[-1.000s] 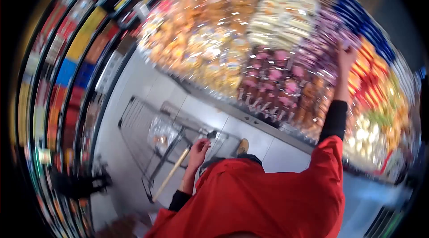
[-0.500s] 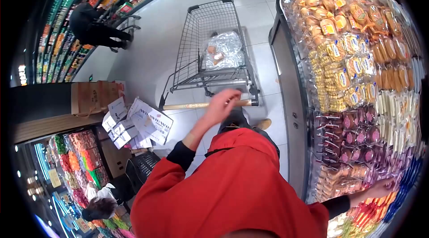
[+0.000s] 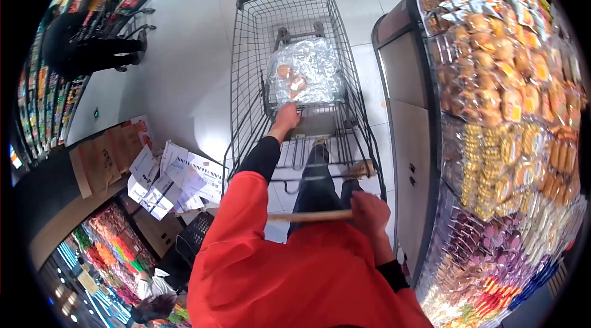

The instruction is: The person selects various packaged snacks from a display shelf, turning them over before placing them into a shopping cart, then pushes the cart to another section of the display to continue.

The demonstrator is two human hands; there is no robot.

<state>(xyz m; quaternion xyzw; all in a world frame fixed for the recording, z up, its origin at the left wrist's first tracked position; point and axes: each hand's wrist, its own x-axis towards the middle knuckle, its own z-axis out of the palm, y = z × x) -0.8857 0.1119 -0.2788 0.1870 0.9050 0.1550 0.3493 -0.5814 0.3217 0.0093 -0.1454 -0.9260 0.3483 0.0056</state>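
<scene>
A grey wire shopping cart (image 3: 239, 69) stands in front of me. Inside it lies a clear, shiny plastic bag (image 3: 320, 63) with brownish round items showing near its left side. My left hand (image 3: 287, 117) reaches into the cart at the bag's near edge, its fingers curled; whatever they hold, if anything, is hidden. At my waist, my right hand (image 3: 370, 214) is closed around the right end of the light wooden cart handle (image 3: 314, 216).
On the right, a display counter (image 3: 403, 125) bears packaged breads and snacks (image 3: 511, 88). Paper sheets (image 3: 178, 180) and brown paper bags (image 3: 108, 156) sit on the left. A person in dark clothes (image 3: 74, 45) is at the far-left shelves; another person (image 3: 157, 291) is lower left.
My left hand has moved forward from above the handle into the cart. My right hand has left the packaged goods and closed on the handle. The cart is nearer to me.
</scene>
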